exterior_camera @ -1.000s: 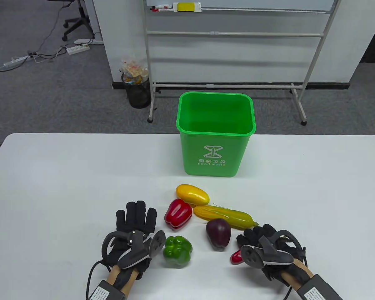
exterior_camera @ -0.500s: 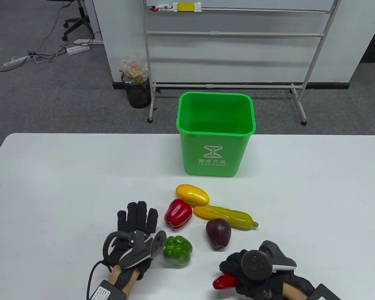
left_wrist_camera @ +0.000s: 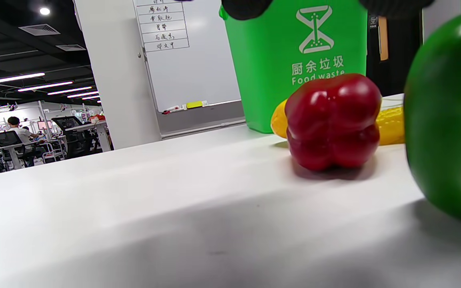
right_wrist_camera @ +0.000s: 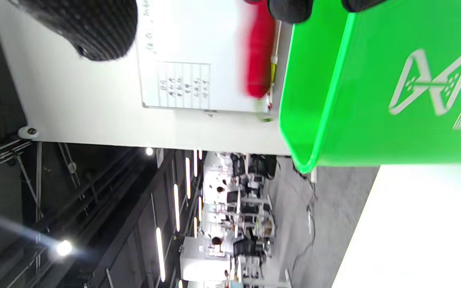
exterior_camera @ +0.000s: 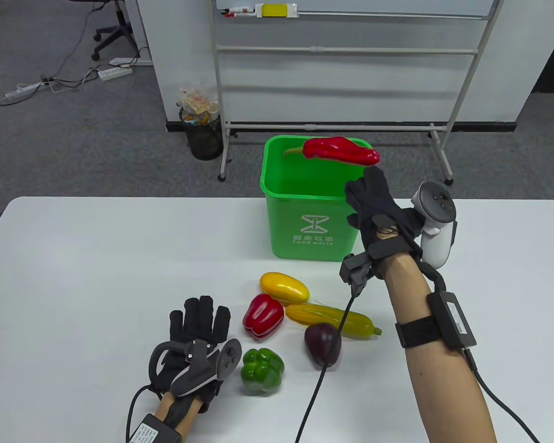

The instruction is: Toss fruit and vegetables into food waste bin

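The green food waste bin stands at the table's far edge. My right hand is raised beside its right rim, fingers stretched out. A red chili pepper is in the air over the bin's opening, just off my fingertips; it shows blurred in the right wrist view beside the bin. My left hand lies flat and empty on the table, left of a green bell pepper. A red bell pepper, yellow mango, corn cob and purple eggplant lie in front of the bin.
The left wrist view shows the red bell pepper, the green bell pepper close at the right and the bin behind. A whiteboard stand and a black mesh basket are on the floor beyond the table.
My right hand lifted the red chili from the table's near right, swung up to the bin's right rim and opened; the chili now hangs over the bin. My left hand barely moved.
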A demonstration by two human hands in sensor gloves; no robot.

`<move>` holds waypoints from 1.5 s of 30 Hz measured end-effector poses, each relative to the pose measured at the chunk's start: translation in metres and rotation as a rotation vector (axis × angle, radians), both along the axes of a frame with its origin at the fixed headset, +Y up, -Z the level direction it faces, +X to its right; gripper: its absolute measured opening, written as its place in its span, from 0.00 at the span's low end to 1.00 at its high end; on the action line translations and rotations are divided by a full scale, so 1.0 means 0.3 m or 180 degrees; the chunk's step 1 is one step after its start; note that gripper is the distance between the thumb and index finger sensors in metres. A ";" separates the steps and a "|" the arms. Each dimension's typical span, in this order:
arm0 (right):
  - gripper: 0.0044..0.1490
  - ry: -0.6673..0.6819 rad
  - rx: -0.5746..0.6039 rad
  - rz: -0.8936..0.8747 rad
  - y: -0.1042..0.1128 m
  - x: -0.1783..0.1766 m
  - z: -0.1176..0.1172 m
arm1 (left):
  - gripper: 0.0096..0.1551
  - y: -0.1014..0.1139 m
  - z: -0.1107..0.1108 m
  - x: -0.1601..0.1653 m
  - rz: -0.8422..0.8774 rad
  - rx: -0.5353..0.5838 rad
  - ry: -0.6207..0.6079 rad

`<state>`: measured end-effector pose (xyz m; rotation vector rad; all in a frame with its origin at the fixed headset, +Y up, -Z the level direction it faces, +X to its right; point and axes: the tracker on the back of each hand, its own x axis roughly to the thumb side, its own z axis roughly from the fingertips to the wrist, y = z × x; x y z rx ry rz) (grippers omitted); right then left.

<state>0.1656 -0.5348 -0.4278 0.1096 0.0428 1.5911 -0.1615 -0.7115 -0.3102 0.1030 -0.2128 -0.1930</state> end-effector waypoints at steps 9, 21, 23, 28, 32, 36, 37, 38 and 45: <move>0.50 0.0286 0.0777 0.1619 -0.110 -0.042 0.152 | 0.52 0.002 0.001 0.000 0.0008 0.0010 0.0012; 0.45 0.1516 0.1979 0.3903 -0.403 -0.186 0.326 | 0.51 0.003 -0.002 -0.007 0.0012 0.0014 0.0046; 0.51 0.1830 0.1906 0.4432 -0.492 -0.207 0.333 | 0.51 0.002 -0.002 -0.008 0.0014 0.0018 0.0050; 0.59 0.2071 0.1686 0.5144 -0.660 -0.227 0.318 | 0.50 0.002 -0.005 -0.013 0.0015 0.0010 0.0071; 0.60 0.2004 0.1689 0.5177 -0.713 -0.226 0.305 | 0.50 0.002 -0.005 -0.014 -0.0003 0.0006 0.0081; 0.58 0.1885 0.1745 0.5152 -0.746 -0.226 0.303 | 0.50 0.002 -0.006 -0.015 -0.0010 0.0002 0.0082; 0.56 0.1770 0.1840 0.5070 -0.749 -0.227 0.305 | 0.50 0.002 -0.007 -0.015 -0.0010 0.0001 0.0083; 0.56 0.1700 0.1907 0.5002 -0.753 -0.228 0.308 | 0.50 0.002 -0.007 -0.016 -0.0011 -0.0003 0.0085; 0.53 0.1662 0.2130 0.4609 -0.717 -0.230 0.346 | 0.50 0.002 -0.008 -0.015 -0.0020 0.0000 0.0083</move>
